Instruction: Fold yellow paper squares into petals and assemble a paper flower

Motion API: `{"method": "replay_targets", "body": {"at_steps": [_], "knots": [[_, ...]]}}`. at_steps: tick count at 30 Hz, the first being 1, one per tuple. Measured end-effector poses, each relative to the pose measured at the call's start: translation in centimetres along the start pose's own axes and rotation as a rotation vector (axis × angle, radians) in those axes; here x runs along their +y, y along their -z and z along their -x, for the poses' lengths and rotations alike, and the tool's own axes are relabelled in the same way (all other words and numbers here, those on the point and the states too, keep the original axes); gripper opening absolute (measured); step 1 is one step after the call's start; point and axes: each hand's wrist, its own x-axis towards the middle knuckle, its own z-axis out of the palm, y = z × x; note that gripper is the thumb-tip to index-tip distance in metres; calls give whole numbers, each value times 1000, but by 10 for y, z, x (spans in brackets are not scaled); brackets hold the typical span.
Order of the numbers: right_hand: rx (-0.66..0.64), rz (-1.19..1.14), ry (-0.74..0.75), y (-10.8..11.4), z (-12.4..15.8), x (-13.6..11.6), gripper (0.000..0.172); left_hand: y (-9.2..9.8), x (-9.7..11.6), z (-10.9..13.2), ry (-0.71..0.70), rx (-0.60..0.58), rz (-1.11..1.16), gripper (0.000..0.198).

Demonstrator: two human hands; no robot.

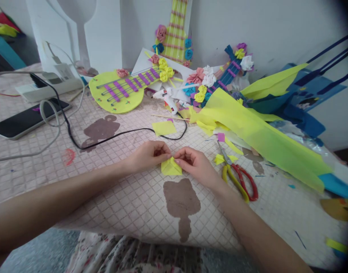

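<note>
A small folded yellow paper piece (170,167) lies on the pink quilted table cover (119,197) in front of me. My left hand (147,154) pinches its upper left corner with curled fingers. My right hand (195,163) pinches its upper right edge, fingertips meeting those of the left. Both hands rest on the cover.
Scissors with yellow and red handles (238,175) lie just right of my right hand. A yellow paper square (164,127), a white glue gun (169,99) with its black cord (105,139), yellow sheets (256,129), paper guitars (121,89) and a phone (26,119) surround the work spot.
</note>
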Motion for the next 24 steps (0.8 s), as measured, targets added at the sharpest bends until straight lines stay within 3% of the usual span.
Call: {"method": "replay_targets", "body": {"at_steps": [9,14,19,24], "knots": [[59,-3,41,2,-3,5,12,2,-2,-1,-2,2,10,16],[260,238,275,3,1,0,8,7,-2,-3,79,57,25,11],[167,626,556,-1,5,-4,16,10,1,-4,199,112,150,13],[120,784,541,-5,4,0,8,10,0,-4,145,113,17,13]]}}
